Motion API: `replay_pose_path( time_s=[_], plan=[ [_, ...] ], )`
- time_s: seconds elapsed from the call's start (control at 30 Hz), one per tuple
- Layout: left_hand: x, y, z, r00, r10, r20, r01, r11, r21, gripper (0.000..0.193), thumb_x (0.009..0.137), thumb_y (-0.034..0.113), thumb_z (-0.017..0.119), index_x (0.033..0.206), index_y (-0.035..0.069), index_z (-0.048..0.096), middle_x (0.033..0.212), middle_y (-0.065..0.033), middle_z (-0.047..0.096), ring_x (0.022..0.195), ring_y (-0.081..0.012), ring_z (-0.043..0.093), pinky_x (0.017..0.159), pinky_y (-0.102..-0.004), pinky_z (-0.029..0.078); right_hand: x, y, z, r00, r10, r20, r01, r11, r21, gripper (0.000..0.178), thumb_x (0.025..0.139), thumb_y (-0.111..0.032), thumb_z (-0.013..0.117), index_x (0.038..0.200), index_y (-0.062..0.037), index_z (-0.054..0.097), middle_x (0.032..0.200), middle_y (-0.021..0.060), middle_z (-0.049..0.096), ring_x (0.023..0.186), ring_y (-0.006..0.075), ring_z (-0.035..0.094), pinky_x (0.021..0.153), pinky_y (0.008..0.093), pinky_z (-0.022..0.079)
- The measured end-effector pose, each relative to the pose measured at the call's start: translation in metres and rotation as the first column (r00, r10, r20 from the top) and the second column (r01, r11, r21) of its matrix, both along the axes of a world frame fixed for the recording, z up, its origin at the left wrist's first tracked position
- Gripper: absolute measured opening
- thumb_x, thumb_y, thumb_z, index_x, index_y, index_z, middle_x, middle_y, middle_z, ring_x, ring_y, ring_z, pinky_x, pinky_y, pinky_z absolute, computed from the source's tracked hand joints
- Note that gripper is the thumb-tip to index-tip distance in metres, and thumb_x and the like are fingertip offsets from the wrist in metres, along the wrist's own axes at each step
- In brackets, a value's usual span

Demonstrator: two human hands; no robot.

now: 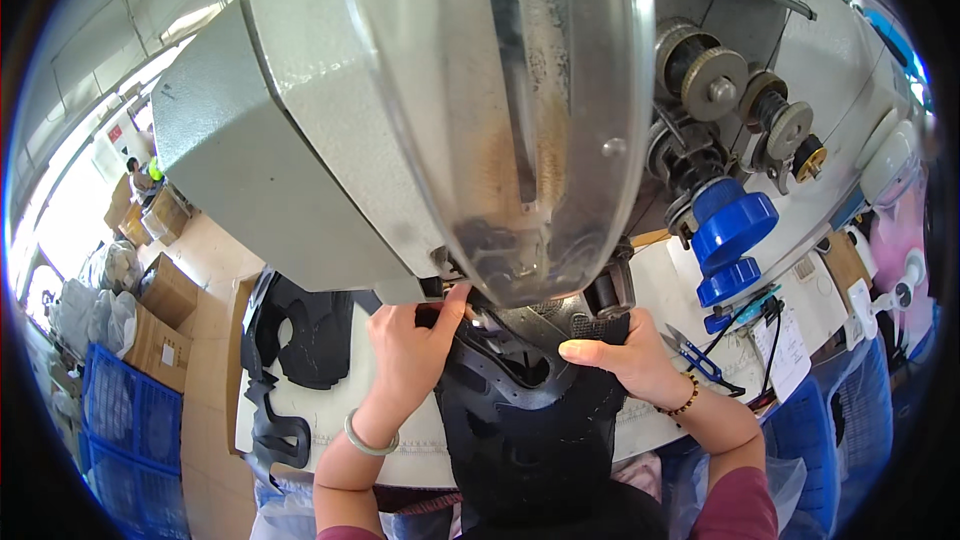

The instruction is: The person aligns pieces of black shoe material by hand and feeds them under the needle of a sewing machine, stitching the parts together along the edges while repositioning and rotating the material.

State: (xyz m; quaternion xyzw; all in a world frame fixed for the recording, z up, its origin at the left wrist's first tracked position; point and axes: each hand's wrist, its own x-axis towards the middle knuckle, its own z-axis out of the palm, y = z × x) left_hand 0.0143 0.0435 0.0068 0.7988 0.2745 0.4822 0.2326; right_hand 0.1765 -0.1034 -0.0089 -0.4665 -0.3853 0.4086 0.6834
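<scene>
A large grey sewing machine (270, 170) stands right in front of me, with a clear plastic shield (590, 130) over its front. Beneath it lies a black shoe upper (478, 368) with a curved, open collar. My left hand (408, 352) is closed beside the needle area, thumb and forefinger together at the upper's far left edge. What those fingertips pinch is hidden under the machine. On the right, my right hand (632, 358) grips the upper's edge, thumb on top and fingers out of sight below. The needle itself cannot be made out.
Black cut pieces (315, 335) lie on the white table (415, 455) at left. Blue-handled scissors (705, 362) and a paper slip (782, 352) lie at right, under blue knobs (735, 230). Blue crates (130, 410) and cardboard boxes (160, 345) stand on the floor at left.
</scene>
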Motion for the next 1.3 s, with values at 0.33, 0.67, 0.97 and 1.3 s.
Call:
replay_pose_path(
  time_s=[0.33,0.67,0.97,1.3],
  plan=[
    [-0.016,0.0,0.016,0.839,-0.353,-0.415,0.519,0.748,0.413,0.047,0.072,0.028,0.073,0.114,0.011,0.063,0.062,0.0029,0.051,0.057,-0.0119,0.051,0.055,-0.025,0.041,-0.026,0.003,-0.004,0.996,0.015,-0.09,-0.018,0.999,-0.027,0.021,0.083,-0.009,0.067,0.101,0.0004,0.063,0.087,-0.0004,0.064,0.076,0.0039,0.056,0.067,0.0199,0.046],
    [-0.024,-0.001,0.034,0.826,-0.126,-0.55,0.442,0.751,0.491,0.046,0.073,0.043,0.067,0.115,0.024,0.065,0.066,0.0071,0.051,0.064,-0.0109,0.05,0.058,-0.0277,0.035,-0.054,0.02,-0.021,0.984,-0.148,-0.103,0.161,0.977,0.138,0.016,0.085,-0.01,0.066,0.097,0.0008,0.064,0.086,-0.0007,0.064,0.074,0.0027,0.055,0.064,0.0191,0.046],
    [-0.028,0.003,0.034,0.851,-0.033,-0.524,0.358,0.767,0.533,0.047,0.067,0.05,0.071,0.108,0.028,0.068,0.071,0.0061,0.053,0.071,-0.012,0.052,0.076,-0.0342,0.037,-0.067,0.035,-0.017,0.959,-0.223,-0.173,0.258,0.941,0.22,0.015,0.086,-0.009,0.065,0.097,0.0013,0.064,0.085,-0.0008,0.064,0.073,0.0015,0.054,0.062,0.0183,0.045],
    [-0.026,0.003,0.027,0.906,-0.028,-0.423,0.289,0.77,0.568,0.036,0.071,0.037,0.074,0.102,0.021,0.07,0.087,0.0007,0.055,0.083,-0.0174,0.053,0.081,-0.0397,0.038,-0.068,0.041,-0.008,0.938,-0.299,-0.174,0.325,0.934,0.149,0.012,0.085,-0.01,0.066,0.089,0.0018,0.066,0.076,-0.0032,0.063,0.067,0.0005,0.052,0.058,0.0165,0.041]
  ],
)
